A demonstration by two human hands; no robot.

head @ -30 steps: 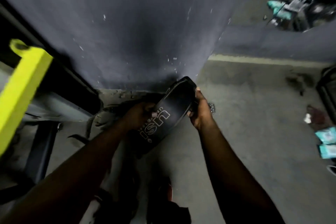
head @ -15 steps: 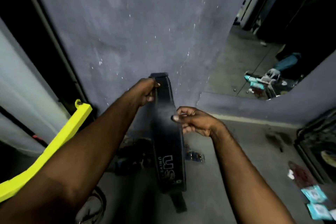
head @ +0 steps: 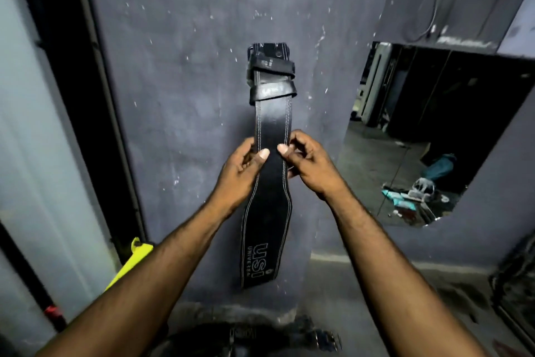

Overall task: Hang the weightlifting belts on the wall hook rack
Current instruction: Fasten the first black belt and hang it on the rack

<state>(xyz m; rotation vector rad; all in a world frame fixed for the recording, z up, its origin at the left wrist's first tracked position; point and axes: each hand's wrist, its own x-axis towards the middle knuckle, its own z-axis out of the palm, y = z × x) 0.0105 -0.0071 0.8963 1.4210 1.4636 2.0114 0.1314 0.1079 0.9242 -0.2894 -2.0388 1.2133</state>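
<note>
A black leather weightlifting belt (head: 271, 125) with white stitching and "USI" lettering hangs straight down against the grey wall (head: 179, 67). Its buckle end with two keeper loops is at the top; whatever hook holds it is hidden behind the belt. My left hand (head: 241, 168) grips the belt's left edge at mid-length, thumb on the front. My right hand (head: 308, 164) pinches the right edge at the same height. At the bottom of the view more dark belts (head: 260, 339) with metal buckles lie on the floor.
A mirror (head: 428, 136) fills the wall to the right and reflects the floor with teal items. A yellow bar (head: 130, 264) pokes in at lower left beside a dark door frame (head: 95, 96). Dark equipment sits at the far right edge.
The belt went from being held low over the floor to hanging high and flat against the wall. Both hands slid to its middle, and my view tilted up.
</note>
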